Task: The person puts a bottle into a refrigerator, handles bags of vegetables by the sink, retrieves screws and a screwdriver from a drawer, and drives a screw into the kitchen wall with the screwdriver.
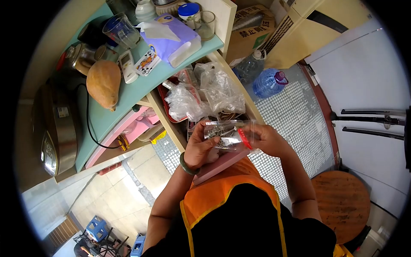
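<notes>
Between my two hands, over the open drawer [177, 132], is a clear plastic bag [231, 141] with a red strip near its right end. Small dark and silvery pieces lie inside it, too small to name. My left hand [199, 147] grips the bag's left end, thumb on top, with a green bangle on the wrist. At the other end, beside the red strip, the fingers of my right hand [269, 139] are closed on the bag. Crumpled clear plastic bags [220, 88] fill the drawer behind it. The drawer's pink front [222, 166] is close to my orange apron [248, 173].
On the green counter [147, 92] are a papaya-like fruit [103, 83], a white remote [127, 67], a playing card [147, 62], a tissue pack [169, 38], and glasses. A rice cooker [58, 128] stands left. Water bottles [269, 83] and a round wooden stool [342, 205] are right.
</notes>
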